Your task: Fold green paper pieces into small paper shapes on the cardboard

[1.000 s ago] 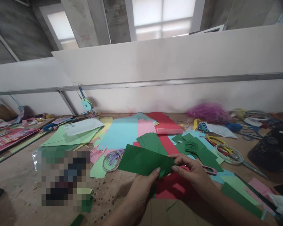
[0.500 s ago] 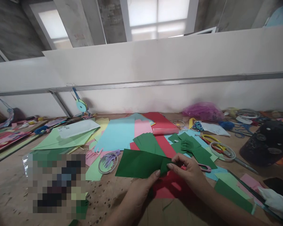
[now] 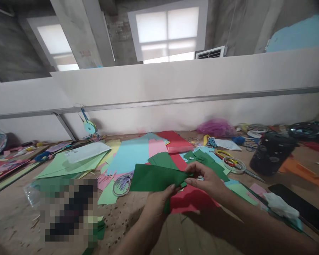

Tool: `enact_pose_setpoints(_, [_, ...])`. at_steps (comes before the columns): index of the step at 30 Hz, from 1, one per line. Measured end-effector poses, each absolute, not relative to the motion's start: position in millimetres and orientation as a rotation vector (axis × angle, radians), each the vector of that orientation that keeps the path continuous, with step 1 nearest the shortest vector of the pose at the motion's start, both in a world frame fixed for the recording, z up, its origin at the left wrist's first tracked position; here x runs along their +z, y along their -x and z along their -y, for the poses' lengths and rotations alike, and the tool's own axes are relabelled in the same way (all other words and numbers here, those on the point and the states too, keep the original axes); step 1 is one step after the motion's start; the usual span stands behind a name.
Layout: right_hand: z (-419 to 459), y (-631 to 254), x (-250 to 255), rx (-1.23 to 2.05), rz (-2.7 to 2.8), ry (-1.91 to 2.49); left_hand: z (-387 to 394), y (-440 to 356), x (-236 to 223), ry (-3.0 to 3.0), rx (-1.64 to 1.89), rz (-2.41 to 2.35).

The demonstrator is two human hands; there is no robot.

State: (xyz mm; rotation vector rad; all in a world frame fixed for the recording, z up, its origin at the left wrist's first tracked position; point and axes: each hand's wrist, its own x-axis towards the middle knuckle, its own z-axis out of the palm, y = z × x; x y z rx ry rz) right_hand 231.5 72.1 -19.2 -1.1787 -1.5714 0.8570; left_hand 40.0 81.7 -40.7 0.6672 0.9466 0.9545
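A long strip of dark green paper [image 3: 152, 178] is held up above the table between both hands. My left hand [image 3: 159, 205] grips its lower edge, thumb on the front face and fingers hidden behind. At the strip's right end, my right hand [image 3: 203, 179] pinches the paper between thumb and fingers, where it looks creased or folded. Below the hands lies red paper [image 3: 192, 200]. Just behind the strip is a fan of green paper pieces [image 3: 163, 159], and more cut green pieces [image 3: 210, 161] lie beyond my right hand.
Light blue paper [image 3: 131, 152] and light green sheets [image 3: 58, 164] cover the table's left. A ring with purple fringed paper [image 3: 122, 184] lies left of the strip. Scissors [image 3: 252, 175], a black cylindrical container [image 3: 273, 154], a pink plastic bag [image 3: 216, 127] and a crumpled tissue [image 3: 281, 205] are on the right.
The view has shifted to the right and up. My right fingers have moved over the strip's right end, and the small flap seen there before is now mostly covered.
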Motion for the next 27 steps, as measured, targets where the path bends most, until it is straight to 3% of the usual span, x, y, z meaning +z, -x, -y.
enact_pose_setpoints(8, [-15,-233,-13,0.872,1.358,1.17,-45,-42,-18,-0.977,0.961,-0.856])
enact_pose_setpoints(19, [33,-202,-55,0.824,1.085,1.142,1,-46,-53,-0.844,1.181,-0.89])
enact_pose_setpoints(27, [34,-200,-57,0.885,1.102,1.088,-7,-37,-60,-0.995,1.105,-0.882])
